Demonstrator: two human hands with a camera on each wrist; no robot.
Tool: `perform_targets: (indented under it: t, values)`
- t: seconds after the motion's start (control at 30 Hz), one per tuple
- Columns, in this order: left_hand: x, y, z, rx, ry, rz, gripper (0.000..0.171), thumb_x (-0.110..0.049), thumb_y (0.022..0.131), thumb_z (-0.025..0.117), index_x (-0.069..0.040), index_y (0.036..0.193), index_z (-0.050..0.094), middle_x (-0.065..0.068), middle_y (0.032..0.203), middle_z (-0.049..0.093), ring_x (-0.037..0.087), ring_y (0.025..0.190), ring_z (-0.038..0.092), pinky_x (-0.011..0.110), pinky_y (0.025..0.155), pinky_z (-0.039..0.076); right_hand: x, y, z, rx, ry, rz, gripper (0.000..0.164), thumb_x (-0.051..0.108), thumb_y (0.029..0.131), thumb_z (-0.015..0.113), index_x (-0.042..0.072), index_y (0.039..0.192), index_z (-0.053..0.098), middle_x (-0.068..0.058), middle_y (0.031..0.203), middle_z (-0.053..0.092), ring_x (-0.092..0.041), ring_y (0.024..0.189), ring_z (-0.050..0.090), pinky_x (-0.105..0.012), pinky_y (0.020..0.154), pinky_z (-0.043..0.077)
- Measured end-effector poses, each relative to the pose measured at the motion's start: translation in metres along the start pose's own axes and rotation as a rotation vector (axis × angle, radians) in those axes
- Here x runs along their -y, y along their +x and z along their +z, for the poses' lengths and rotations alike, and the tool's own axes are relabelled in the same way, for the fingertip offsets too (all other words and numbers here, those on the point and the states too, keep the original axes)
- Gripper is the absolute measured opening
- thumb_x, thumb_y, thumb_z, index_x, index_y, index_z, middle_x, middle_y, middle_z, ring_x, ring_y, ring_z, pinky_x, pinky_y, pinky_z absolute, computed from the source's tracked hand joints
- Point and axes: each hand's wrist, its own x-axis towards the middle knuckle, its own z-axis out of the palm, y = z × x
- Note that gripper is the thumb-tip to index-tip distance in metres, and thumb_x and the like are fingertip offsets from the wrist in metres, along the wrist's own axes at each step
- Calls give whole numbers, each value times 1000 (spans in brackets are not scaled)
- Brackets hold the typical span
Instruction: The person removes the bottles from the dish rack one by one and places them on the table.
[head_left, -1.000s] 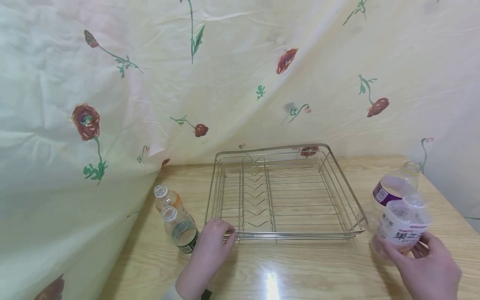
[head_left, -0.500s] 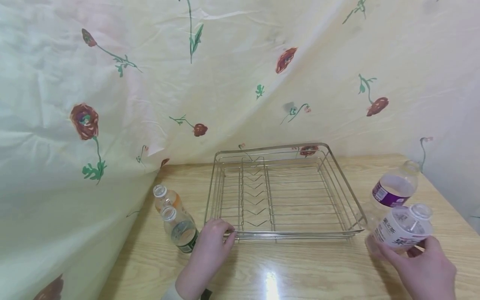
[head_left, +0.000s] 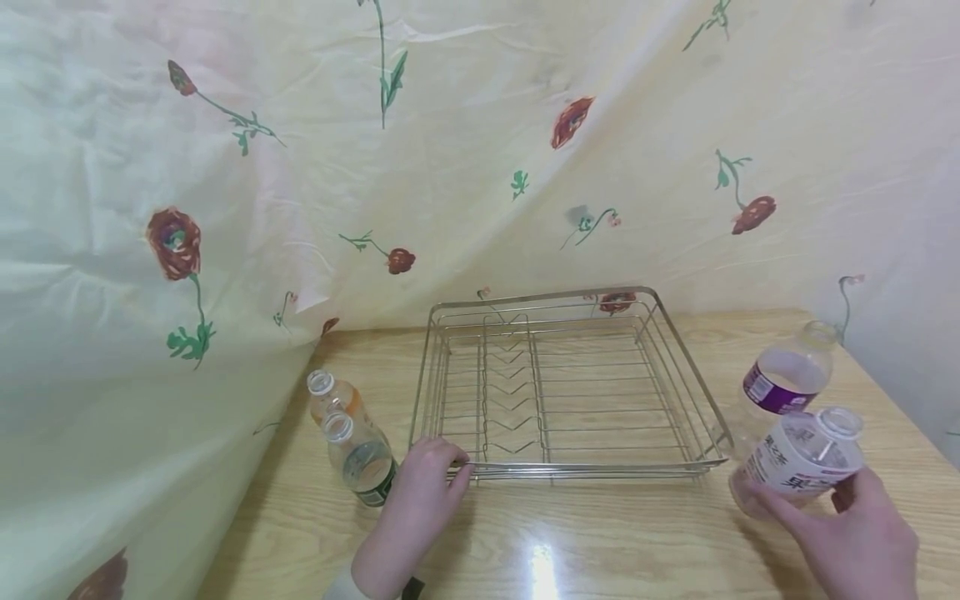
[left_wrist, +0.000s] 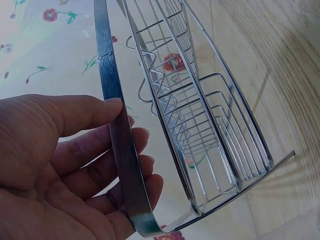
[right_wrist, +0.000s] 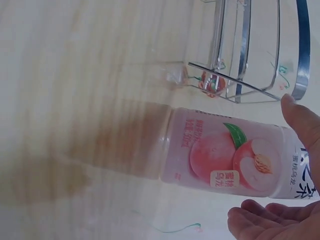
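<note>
My left hand (head_left: 427,483) grips the front rim of a silver wire dish rack (head_left: 615,471), near its left corner. In the left wrist view, the thumb lies on the flat metal rim (left_wrist: 125,150) and the fingers curl beneath it. At the right, an uncapped clear plastic bottle (head_left: 802,462) with a white and pink peach label stands upright on the table. My right hand (head_left: 855,533) is around it, thumb at its left side. In the right wrist view, the loosely bent fingers (right_wrist: 255,215) sit apart from the bottle. Whether the thumb touches it is unclear.
An uncapped bottle with a purple label (head_left: 783,383) stands right behind the peach one. Left of the rack are a bottle with an orange label (head_left: 337,396) and one with a green label (head_left: 367,467). A flowered cloth (head_left: 480,167) hangs behind the wooden table (head_left: 600,542).
The peach bottle came down slightly and stopped upright on the table. My right fingers have since loosened a little from its side. My left hand and the rack stayed put.
</note>
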Motion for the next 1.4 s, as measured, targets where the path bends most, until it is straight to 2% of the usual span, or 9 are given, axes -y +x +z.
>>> perform_targets:
  t: [0.23,0.33,0.57,0.8,0.9,1.0,1.13,1.3,1.4]
  values:
    - [0,1,1,-2,1,0,6,-7,85,80,-7,85,75,1,89,72,19,87,63,38,79,58,1,1,-5,-9,-6,11,101,48,75,90,-7,146,43,-37,141,47,-65,119,45,-75,92,38]
    - [0,1,0,0,1,-8,6,-7,86,80,-7,85,74,2,88,72,19,87,63,38,79,58,4,1,-6,-11,9,38,106,48,77,89,-5,151,37,-35,147,42,-63,123,43,-72,97,36]
    - [0,1,0,9,0,-8,5,-7,86,80,-6,85,75,3,90,72,20,88,64,40,80,58,14,-2,-7,-88,97,138,108,43,75,92,6,158,34,-21,156,38,-46,137,36,-41,115,26]
    - [0,1,0,11,1,-10,6,-7,86,80,-7,85,75,1,89,71,20,88,64,39,79,57,23,-2,-12,-126,171,160,109,34,76,93,7,160,28,-16,159,31,-28,144,26,-16,112,21]
    - [0,1,-1,11,0,-10,6,-8,86,80,-7,85,75,1,88,71,19,88,63,38,78,57,26,-2,-14,-114,192,173,113,33,77,92,7,162,21,-17,162,25,-29,145,20,-15,111,18]
    - [0,0,-1,14,-3,-13,6,-8,86,80,-7,85,75,1,89,72,19,88,63,38,78,57,28,-2,-16,-83,191,188,118,38,80,89,7,163,11,-18,164,15,-32,147,13,-22,115,13]
    - [1,0,0,14,-5,-15,6,-7,86,80,-7,85,75,1,89,71,19,88,63,38,78,58,33,-3,-19,-100,201,187,120,36,80,89,10,164,7,-15,166,10,-30,149,9,-36,120,12]
    - [2,0,1,10,-6,-15,6,-7,86,80,-7,85,75,1,89,71,19,88,63,38,78,58,45,-6,-22,-176,246,153,118,23,78,91,15,164,10,-8,166,15,-17,150,12,-30,120,13]
    - [2,1,1,10,-7,-11,5,-7,87,80,-7,85,75,1,89,71,18,87,63,37,78,58,52,-7,-23,-200,249,144,118,20,77,92,16,164,12,-5,166,16,-16,149,13,-30,120,10]
